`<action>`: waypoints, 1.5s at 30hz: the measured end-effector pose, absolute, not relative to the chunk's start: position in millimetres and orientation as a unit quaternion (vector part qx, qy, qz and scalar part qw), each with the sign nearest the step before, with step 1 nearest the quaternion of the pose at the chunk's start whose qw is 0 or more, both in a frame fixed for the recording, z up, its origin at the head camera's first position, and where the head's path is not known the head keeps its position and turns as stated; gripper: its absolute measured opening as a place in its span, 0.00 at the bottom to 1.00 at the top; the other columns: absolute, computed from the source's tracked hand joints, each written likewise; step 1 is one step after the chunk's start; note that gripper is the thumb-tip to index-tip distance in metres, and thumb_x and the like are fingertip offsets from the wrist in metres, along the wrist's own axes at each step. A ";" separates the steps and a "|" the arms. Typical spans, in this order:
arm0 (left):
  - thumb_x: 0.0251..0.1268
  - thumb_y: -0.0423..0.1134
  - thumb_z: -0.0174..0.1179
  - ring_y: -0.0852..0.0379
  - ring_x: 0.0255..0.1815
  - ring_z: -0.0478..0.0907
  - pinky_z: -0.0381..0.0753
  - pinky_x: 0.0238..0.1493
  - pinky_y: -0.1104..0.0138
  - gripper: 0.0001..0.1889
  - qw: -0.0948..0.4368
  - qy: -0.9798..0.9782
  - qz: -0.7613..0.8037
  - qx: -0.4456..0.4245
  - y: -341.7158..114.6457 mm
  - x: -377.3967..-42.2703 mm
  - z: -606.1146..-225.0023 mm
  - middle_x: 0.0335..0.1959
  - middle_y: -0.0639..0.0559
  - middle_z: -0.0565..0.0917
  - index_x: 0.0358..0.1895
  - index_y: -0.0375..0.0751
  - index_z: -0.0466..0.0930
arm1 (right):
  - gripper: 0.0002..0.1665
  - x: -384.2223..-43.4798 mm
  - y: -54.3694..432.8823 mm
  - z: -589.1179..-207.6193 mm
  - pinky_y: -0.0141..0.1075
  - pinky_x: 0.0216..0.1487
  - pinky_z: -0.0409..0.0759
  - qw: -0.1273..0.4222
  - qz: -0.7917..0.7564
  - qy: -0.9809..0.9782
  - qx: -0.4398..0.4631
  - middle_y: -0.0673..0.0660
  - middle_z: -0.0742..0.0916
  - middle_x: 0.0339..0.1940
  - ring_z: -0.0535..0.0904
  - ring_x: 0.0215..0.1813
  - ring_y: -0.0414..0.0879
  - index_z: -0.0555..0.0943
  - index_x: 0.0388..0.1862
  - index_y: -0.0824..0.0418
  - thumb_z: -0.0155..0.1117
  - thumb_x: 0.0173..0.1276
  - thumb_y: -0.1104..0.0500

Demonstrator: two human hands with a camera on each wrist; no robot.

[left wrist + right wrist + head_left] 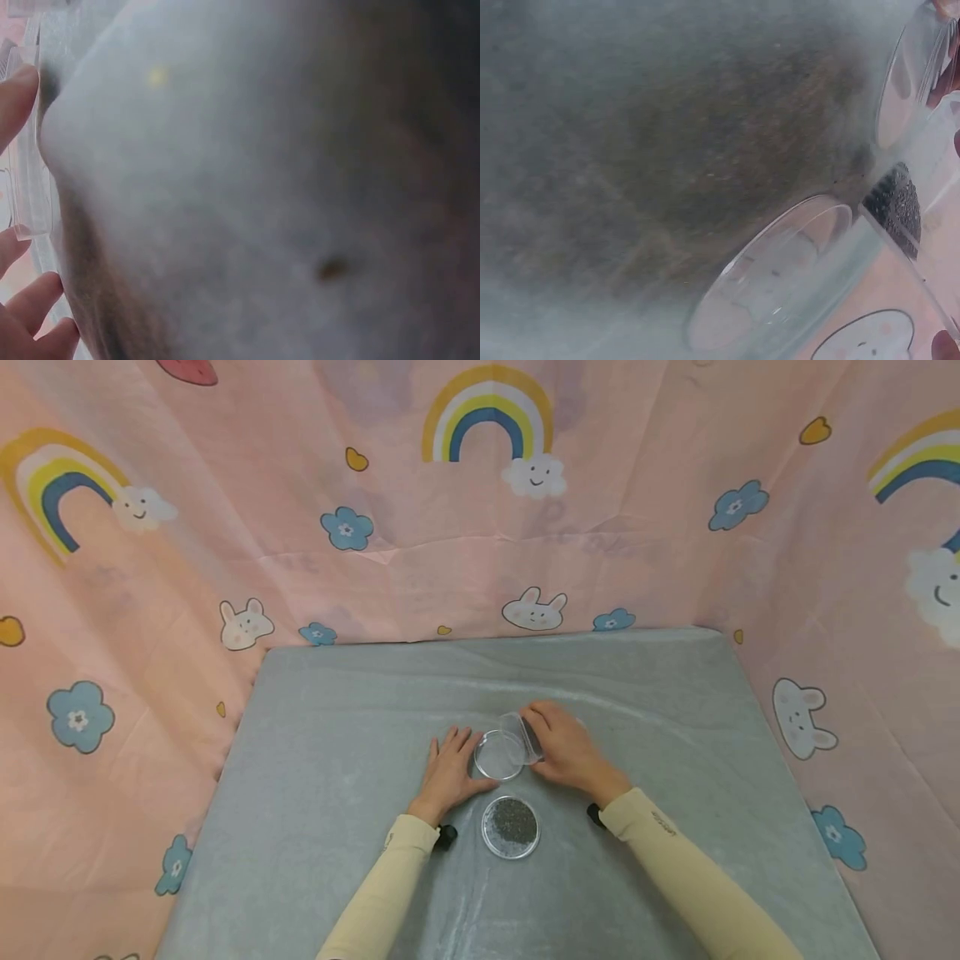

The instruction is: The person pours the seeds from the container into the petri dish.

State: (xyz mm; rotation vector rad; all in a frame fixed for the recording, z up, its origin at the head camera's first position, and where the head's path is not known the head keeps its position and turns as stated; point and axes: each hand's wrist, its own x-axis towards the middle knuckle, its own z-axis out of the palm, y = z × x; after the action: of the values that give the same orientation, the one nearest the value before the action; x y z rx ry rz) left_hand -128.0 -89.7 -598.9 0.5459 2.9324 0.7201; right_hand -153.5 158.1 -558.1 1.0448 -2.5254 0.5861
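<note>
A clear, shallow petri dish (498,768) lies on the cloth, held at its rim between the thumb and index finger of my left hand (448,772). The other left fingers spread over the cloth. My right hand (566,747) grips a clear plastic cup (517,727), tipped sideways with its mouth over that dish. Dark grains (898,210) lie along the cup's inside wall. Closer to me stands a second petri dish (511,855) with dark grey grains (513,821) over most of its bottom. In the left wrist view the thumb (15,105) overlaps clear plastic.
A grey, slightly wrinkled cloth (337,710) covers the table. Pink fabric (420,577) printed with rainbows, bunnies and flowers hangs behind it and along both sides. Black wrist straps (446,837) show at the sleeve cuffs.
</note>
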 end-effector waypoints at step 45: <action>0.51 0.64 0.69 0.41 0.77 0.52 0.46 0.71 0.38 0.47 0.060 0.958 0.221 0.170 -89.5 -128.3 -595.3 0.73 0.44 0.64 0.73 0.47 0.65 | 0.44 -162.8 142.2 -549.9 0.50 0.67 0.67 0.216 0.185 -0.861 0.421 0.67 0.73 0.58 0.70 0.62 0.61 0.68 0.64 0.68 0.67 0.41 0.69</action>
State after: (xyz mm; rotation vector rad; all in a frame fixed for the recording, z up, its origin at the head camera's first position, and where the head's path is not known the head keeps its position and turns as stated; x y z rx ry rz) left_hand -128.3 -89.5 -595.3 0.5144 2.9007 0.6700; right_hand -162.8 142.2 -549.9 1.1672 -2.3875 0.5137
